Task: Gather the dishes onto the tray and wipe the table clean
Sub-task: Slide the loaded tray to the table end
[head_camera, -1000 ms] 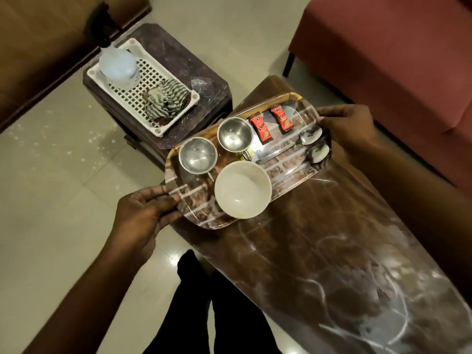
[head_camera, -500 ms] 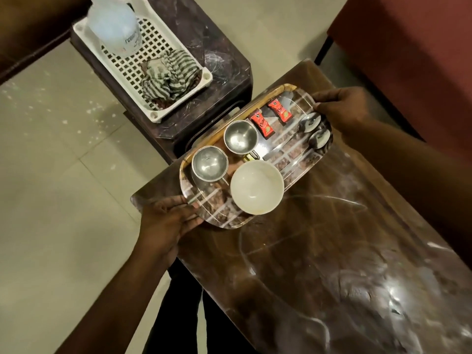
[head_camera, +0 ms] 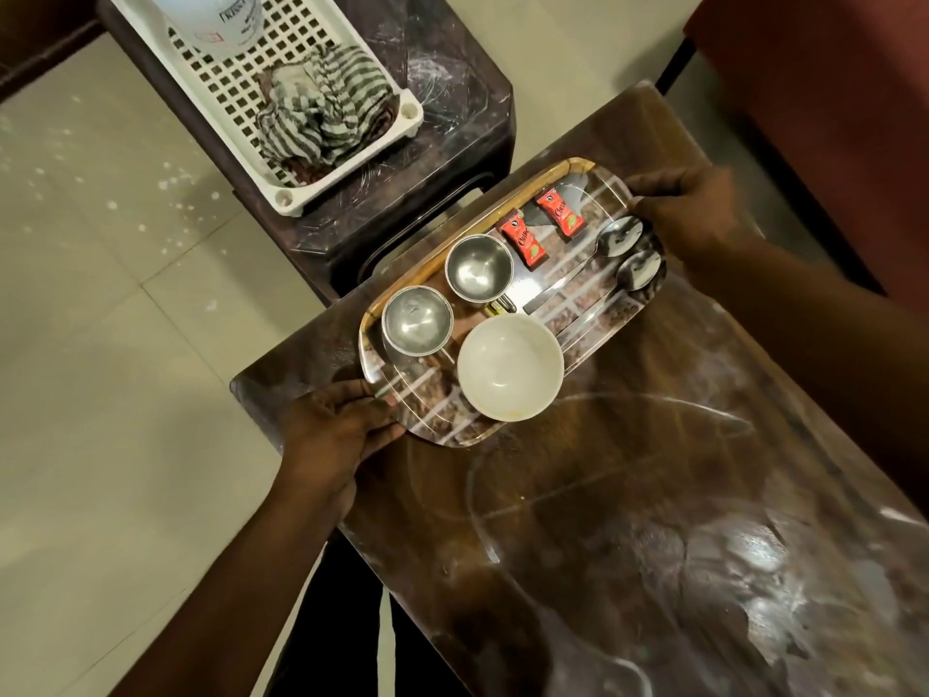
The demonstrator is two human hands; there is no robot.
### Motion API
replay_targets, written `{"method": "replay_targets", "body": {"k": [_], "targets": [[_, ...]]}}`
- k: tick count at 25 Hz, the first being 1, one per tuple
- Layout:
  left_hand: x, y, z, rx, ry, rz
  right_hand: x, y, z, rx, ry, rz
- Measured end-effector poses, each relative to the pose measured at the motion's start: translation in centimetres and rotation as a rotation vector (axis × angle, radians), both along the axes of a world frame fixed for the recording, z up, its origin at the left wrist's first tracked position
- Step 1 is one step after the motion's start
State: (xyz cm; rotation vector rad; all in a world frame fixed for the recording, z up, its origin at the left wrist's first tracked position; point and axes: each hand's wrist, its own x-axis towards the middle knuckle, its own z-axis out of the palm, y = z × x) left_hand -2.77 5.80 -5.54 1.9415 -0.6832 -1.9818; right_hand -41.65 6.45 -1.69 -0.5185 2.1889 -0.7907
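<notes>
A glossy patterned tray (head_camera: pixel 442 420) sits at the far end of the dark marble table (head_camera: pixel 628 520). On it are a white bowl (head_camera: pixel 509 367), two steel cups (head_camera: pixel 417 321) (head_camera: pixel 479 268), two red sachets (head_camera: pixel 522 240) (head_camera: pixel 559 212) and two spoons (head_camera: pixel 611 241) (head_camera: pixel 634 271). My left hand (head_camera: pixel 334 430) grips the tray's near-left end. My right hand (head_camera: pixel 688 213) grips its far-right end. A striped cloth (head_camera: pixel 321 110) lies in a white basket (head_camera: pixel 392 128) on the side table.
A small dark side table (head_camera: pixel 452 158) stands just beyond the tray and carries the white basket with a spray bottle (head_camera: pixel 221 17). A red sofa (head_camera: pixel 829 93) is at the right. Pale tiled floor lies to the left. My legs show below the table edge.
The view has come closer and shifted, so tray and table now sit lower and nearer. Both hands keep their grip on the tray's ends; the tray now lies over the table's end.
</notes>
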Motion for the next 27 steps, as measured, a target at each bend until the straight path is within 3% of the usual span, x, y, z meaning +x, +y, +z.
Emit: {"method": "replay_targets", "body": {"k": [11,15,21,27], "targets": [[0.3,0.3,-1.2,-0.042,-0.083,-0.037,-0.1,0.9,-1.2,0.023,-0.017,-0.022],[1.6,-0.8,0.5,-0.058,-0.172,-0.066,1.4,1.1,1.1,-0.013,-0.030,-0.049],[3.8,-2.4,9.7,-0.392,-0.341,-0.383,8.0,3.6,7.5,-0.173,-0.063,-0.087],[6.9,-2.9,20.5,-0.415,-0.284,-0.404,19.4,2.8,16.1,-0.301,-0.219,-0.121]]}}
